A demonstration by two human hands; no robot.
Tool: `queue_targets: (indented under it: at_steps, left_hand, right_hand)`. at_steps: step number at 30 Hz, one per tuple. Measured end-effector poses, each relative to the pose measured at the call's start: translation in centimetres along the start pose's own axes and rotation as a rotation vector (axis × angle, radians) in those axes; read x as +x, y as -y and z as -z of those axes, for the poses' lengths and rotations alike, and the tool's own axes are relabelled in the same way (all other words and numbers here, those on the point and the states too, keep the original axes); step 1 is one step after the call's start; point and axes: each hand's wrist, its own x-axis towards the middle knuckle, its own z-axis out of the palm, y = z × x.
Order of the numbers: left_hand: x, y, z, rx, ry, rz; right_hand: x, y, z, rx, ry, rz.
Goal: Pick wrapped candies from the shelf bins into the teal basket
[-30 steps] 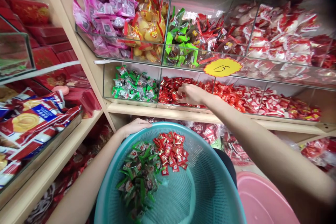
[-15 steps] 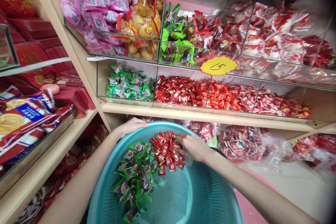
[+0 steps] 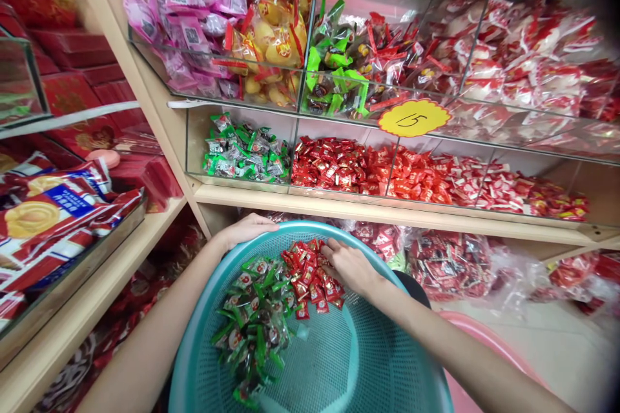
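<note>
My left hand (image 3: 248,229) grips the far rim of a teal mesh basket (image 3: 368,361). Inside the basket lie a heap of green-wrapped candies (image 3: 252,322) and a heap of red-wrapped candies (image 3: 310,271). My right hand (image 3: 349,266) rests on the right side of the red heap, fingers curled over the wrappers; I cannot see whether any are in its grasp. Above, on the shelf, a glass bin holds more red candies (image 3: 334,164), and the bin to its left holds green candies (image 3: 245,151).
Upper glass bins hold pink, yellow, green and red-white packets, with a yellow price tag (image 3: 413,118) reading 15. Biscuit packs (image 3: 53,213) lie on a left shelf. A pink basin (image 3: 484,348) stands at right, and bags of red candy (image 3: 445,258) below the shelf.
My right hand left the red candy bin on the shelf and came down into the basket onto the red heap. My left hand stayed on the rim.
</note>
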Motion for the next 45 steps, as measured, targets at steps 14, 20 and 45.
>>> queue_targets:
  at_steps: [14, 20, 45]
  left_hand:
    - [0.1, 0.2, -0.1, 0.04, 0.001, -0.036]
    - [0.2, 0.1, 0.0, 0.035, -0.015, -0.031]
    - [0.2, -0.1, -0.1, 0.008, -0.019, 0.007]
  right_hand:
    - [3.0, -2.5, 6.7, 0.216, -0.326, -0.114]
    - [11.3, -4.5, 10.2, 0.395, -0.345, -0.343]
    - [2.4, -4.7, 8.4, 1.329, -0.27, -0.254]
